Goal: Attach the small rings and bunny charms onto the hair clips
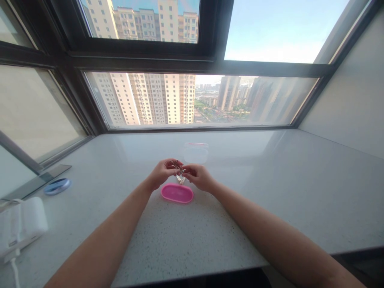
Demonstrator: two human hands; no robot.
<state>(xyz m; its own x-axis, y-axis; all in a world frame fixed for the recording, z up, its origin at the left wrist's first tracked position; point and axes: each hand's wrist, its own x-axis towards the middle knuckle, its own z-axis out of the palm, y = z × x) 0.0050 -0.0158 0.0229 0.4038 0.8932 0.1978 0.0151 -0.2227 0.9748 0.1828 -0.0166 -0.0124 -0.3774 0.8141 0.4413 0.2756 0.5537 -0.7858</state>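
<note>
Both my hands meet above the middle of a pale speckled windowsill counter (240, 192). My left hand (162, 173) and my right hand (198, 176) are each closed in a pinch on a small metal object (179, 171) held between them; it looks like thin wire or clips with a silvery piece hanging down, too small to name. Just below the hands lies a pink oval tray (177, 193) flat on the counter. A clear plastic box (196, 153) with a pink edge stands just beyond the hands.
At the left edge sit a white charger block with a cable (21, 226), a round blue disc (57, 186) and a dark flat slab (39, 182). Dark-framed windows close off the back and left; a wall rises on the right.
</note>
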